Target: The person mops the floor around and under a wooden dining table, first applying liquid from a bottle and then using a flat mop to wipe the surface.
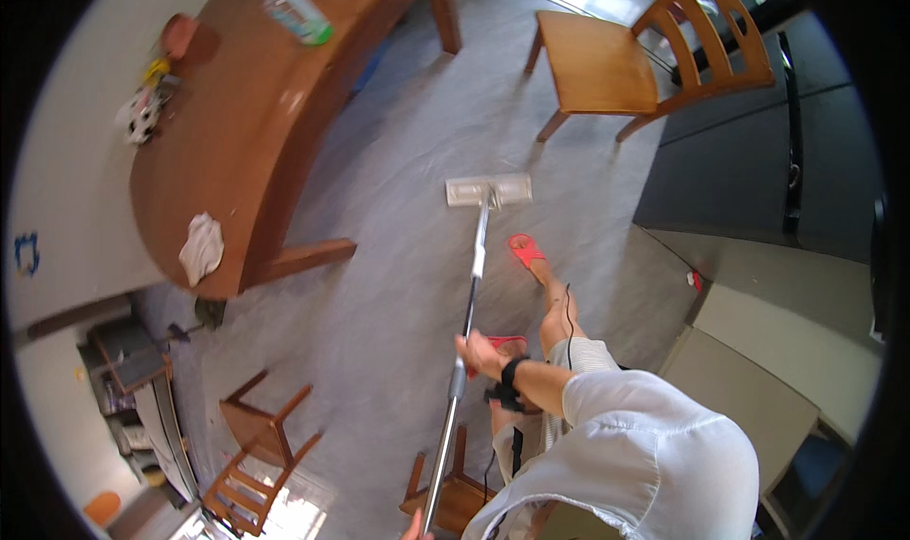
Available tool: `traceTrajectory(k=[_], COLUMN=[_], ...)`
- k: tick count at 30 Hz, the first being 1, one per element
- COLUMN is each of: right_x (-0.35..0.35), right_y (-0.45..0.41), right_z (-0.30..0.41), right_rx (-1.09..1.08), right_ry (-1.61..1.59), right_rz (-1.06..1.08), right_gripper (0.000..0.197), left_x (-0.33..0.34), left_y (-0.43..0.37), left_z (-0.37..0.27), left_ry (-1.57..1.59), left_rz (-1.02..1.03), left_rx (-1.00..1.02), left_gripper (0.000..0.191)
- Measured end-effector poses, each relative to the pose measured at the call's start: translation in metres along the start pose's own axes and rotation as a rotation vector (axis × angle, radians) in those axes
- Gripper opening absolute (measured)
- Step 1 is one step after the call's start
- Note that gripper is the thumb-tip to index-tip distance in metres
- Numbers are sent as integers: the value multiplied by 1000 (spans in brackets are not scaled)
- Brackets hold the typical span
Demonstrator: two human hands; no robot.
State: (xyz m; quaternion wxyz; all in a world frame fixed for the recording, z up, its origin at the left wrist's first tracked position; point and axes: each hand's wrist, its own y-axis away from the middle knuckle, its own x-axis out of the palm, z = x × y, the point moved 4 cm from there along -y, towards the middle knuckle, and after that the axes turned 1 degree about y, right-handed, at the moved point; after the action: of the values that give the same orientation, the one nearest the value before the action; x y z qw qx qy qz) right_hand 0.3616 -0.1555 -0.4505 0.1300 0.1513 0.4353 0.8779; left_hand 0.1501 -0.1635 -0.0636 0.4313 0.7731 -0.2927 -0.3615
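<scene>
A flat mop with a metal pole and a pale rectangular head slants up the middle of the view, its head on the grey floor. My right hand, with a black band at the wrist, grips the pole near its middle, by a grey collar. At the bottom edge my left hand is partly cut off by the frame, its fingers around the pole's upper end. My feet wear red slippers, the front one just below and right of the mop head.
A curved brown wooden table at the left holds a bottle and a white cloth. Wooden chairs stand at the upper right, lower left and behind the pole. Dark cabinet-like panels line the right.
</scene>
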Motion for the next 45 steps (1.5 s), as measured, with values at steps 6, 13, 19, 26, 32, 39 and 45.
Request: traceTrajectory(k=[6, 13, 19, 26, 32, 39, 45], right_x=[141, 138, 24, -96, -110, 11, -32], right_y=[99, 78, 0, -159, -178, -50, -115], right_z=[-74, -107, -24, 74, 62, 2, 46], right_rx=[292, 299, 174, -339, 97, -197, 3], right_ry=[163, -244, 115, 1272, 912, 1810, 1627], right_rz=[243, 89, -146, -200, -270, 333, 171], right_gripper=[33, 33, 14, 21, 22, 23, 21], left_x=[-47, -45, 7, 124, 134, 117, 135], left_y=[127, 100, 1, -115, -96, 6, -40], left_z=[31, 75, 45, 5, -5, 83, 59], left_ry=[-269, -61, 32, 949, 1230, 1260, 1463], left_rz=[-124, -148, -23, 284, 127, 123, 253], left_rx=[-343, 64, 78, -265, -440, -665, -709], left_gripper=[34, 38, 42, 43, 30, 28, 26])
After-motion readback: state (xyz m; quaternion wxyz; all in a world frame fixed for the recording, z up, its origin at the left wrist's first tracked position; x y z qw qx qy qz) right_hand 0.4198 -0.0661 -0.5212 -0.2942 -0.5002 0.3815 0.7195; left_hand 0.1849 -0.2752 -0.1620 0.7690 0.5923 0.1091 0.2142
